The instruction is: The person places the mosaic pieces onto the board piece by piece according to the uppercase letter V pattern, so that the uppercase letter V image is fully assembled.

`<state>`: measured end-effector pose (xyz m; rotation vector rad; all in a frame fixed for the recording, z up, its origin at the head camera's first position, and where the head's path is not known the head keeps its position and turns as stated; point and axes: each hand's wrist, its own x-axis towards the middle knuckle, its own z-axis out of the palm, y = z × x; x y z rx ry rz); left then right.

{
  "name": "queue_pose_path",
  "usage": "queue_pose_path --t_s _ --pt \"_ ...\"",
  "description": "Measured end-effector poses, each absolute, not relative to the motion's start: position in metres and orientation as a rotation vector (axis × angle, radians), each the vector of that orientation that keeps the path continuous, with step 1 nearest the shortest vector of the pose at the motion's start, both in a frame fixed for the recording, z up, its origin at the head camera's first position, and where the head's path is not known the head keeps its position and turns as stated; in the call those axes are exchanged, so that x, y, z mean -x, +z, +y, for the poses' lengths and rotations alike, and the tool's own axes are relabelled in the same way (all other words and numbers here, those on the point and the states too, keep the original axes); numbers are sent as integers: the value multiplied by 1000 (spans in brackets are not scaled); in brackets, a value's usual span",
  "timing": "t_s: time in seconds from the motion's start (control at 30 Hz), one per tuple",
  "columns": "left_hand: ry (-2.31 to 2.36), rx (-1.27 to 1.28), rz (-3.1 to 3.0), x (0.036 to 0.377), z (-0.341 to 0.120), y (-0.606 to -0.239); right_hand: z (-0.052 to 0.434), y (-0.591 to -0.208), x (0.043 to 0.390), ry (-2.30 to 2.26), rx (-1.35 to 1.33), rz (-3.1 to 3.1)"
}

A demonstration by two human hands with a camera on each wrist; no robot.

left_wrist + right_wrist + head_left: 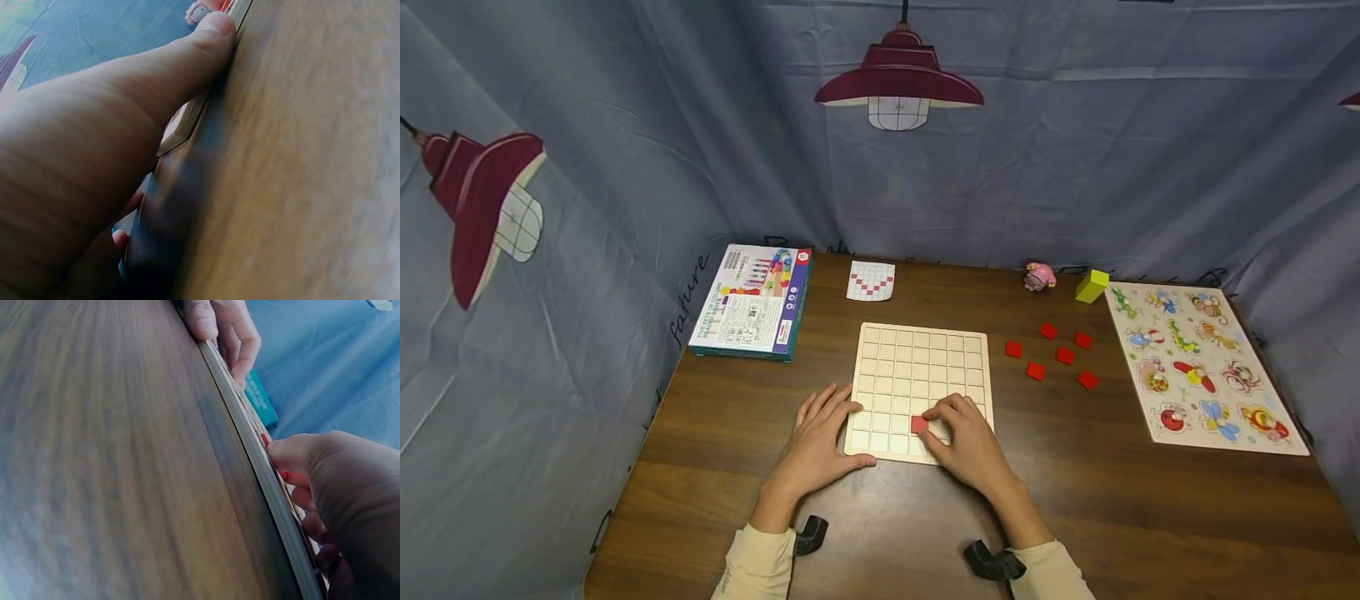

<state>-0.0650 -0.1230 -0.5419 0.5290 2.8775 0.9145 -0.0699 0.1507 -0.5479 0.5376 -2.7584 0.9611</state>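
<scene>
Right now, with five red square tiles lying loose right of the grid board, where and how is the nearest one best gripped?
Probably by two opposite side edges, from above: the nearest red tile lies flat on the table, apart from its neighbours, showing only thin sides. The right hand is closest.

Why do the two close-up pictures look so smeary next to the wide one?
Head view: even light, sharp on the grid board and red squares, edges slightly bowed. Left wrist view: the left hand fills the frame, too near to focus. Right wrist view: the table blurs; the board's edge is clearer.
</scene>
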Motion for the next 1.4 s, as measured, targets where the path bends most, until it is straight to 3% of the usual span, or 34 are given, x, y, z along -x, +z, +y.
queue_pose_path --t_s 0.6,1.0,1.4 --pt "903 -527 2866 66 -122 -541 165 -541 76 967 -544 -2664" --pt "915 -523 2856 64 -120 -543 274 -555 105 915 61 -2611" --pt "911 -514 2857 65 -123 -542 280 -558 105 881 188 -2703"
